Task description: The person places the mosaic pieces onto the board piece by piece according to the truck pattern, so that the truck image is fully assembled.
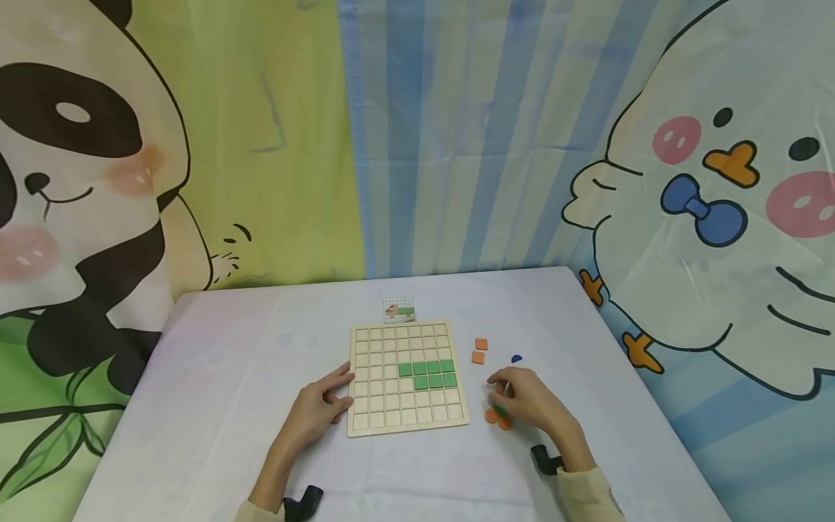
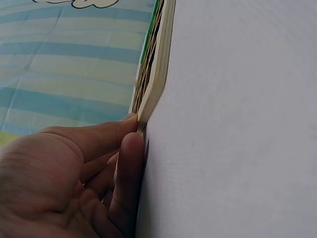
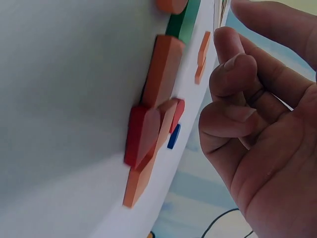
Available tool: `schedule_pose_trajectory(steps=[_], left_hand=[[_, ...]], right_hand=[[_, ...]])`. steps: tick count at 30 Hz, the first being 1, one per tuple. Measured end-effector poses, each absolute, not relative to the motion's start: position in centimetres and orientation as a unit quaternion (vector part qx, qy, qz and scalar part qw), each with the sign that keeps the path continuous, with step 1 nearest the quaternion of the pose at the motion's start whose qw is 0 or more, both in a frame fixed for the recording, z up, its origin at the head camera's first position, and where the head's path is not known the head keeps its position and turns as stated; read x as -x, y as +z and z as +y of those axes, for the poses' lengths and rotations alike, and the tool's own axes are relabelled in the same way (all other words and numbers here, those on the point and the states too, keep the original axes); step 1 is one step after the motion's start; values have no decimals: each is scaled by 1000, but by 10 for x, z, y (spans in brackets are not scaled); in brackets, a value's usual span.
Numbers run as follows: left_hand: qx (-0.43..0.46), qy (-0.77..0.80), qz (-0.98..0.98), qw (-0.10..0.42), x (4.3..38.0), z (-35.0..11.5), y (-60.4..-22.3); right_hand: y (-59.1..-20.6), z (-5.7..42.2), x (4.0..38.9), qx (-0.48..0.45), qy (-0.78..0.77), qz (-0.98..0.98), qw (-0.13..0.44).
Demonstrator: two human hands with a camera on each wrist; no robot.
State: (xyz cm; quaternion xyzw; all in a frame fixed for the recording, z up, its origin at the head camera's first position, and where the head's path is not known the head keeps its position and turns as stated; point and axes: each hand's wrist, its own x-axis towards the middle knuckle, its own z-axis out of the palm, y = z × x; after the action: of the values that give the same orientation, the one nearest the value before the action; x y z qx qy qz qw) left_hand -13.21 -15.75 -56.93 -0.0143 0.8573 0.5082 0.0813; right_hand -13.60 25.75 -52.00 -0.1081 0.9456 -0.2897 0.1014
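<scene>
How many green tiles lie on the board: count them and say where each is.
7 green tiles on the board: four side by side, ending in its rightmost column, and three in the row below, under the rightmost three. None there looks hidden.

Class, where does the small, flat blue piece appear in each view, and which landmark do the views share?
Head: the small, flat blue piece lies right of centre, just beyond the right hand.
Left wrist: not in the picture.
Right wrist: slightly right of and below centre, left of the hand.
Shared landmark: the flat white tabletop, in all three.
</scene>
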Motion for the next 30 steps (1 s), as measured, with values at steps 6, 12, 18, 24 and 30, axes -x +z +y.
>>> schedule_pose_trajectory(steps=[6, 12, 18, 24, 30], left_hand=[[14, 510, 856, 83, 132, -157, -570], [13, 509, 857, 80, 131, -157, -570], [13, 509, 857, 77, 131, -157, -570], [12, 506, 859, 78, 132, -156, -571], [14, 505, 860, 77, 132, -157, -571]], right_hand=[[-521, 269, 129, 104, -285, 948, 97], [-524, 279, 124, 98, -284, 948, 108], [-522, 283, 123, 93, -295, 941, 139], [-522, 284, 124, 101, -296, 937, 157], [-522, 285, 124, 110, -294, 937, 154]])
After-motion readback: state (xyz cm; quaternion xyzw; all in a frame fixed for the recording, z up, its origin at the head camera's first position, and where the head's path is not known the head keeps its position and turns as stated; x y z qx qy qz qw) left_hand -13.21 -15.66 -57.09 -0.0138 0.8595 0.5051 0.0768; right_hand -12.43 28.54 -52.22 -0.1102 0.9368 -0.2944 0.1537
